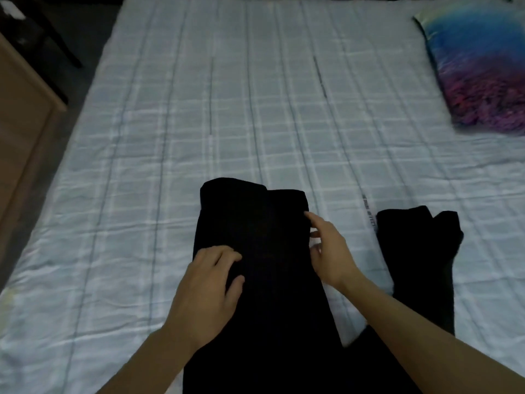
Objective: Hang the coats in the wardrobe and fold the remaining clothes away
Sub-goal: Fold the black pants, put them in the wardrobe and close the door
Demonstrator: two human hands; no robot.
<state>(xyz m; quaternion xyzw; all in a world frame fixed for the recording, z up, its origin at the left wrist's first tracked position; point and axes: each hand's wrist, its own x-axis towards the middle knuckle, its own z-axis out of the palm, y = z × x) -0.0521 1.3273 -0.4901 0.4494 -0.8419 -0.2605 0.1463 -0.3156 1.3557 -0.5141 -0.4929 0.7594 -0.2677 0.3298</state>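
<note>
Left hand: the left hand [208, 282] lies palm down on the black garment [255, 265], fingers loosely bent and spread a little, pressing the cloth flat without gripping it.
Right hand: the right hand [329, 251] sits at the garment's right edge, across from the left hand, its fingers bent against that edge; whether they pinch the cloth or only touch it I cannot tell, since the fingertips merge with the dark fabric.
Black garment: it runs lengthwise under and between both hands on the bed [199, 123], its far end beyond the fingertips looking folded or doubled over. Its kind is hard to name; the cloth is so dark that no seams, pockets or folds show. Its near end runs out of the bottom of the view, below the forearms.
Second black garment: another dark piece [420, 251] lies just beyond the right hand on its outer side, apart from the first at the top, with bedcover showing between them. Lower down, the right forearm hides where the two might meet.
Bedcover: pale checked and quilted, wrinkled near the left hand.
Pillow: a blue and purple pillow [480, 69] lies far ahead and right of the right hand, cut off by the frame edge.
Furniture: a wooden piece [20, 123] stands far left of the left hand, only partly in view.
</note>
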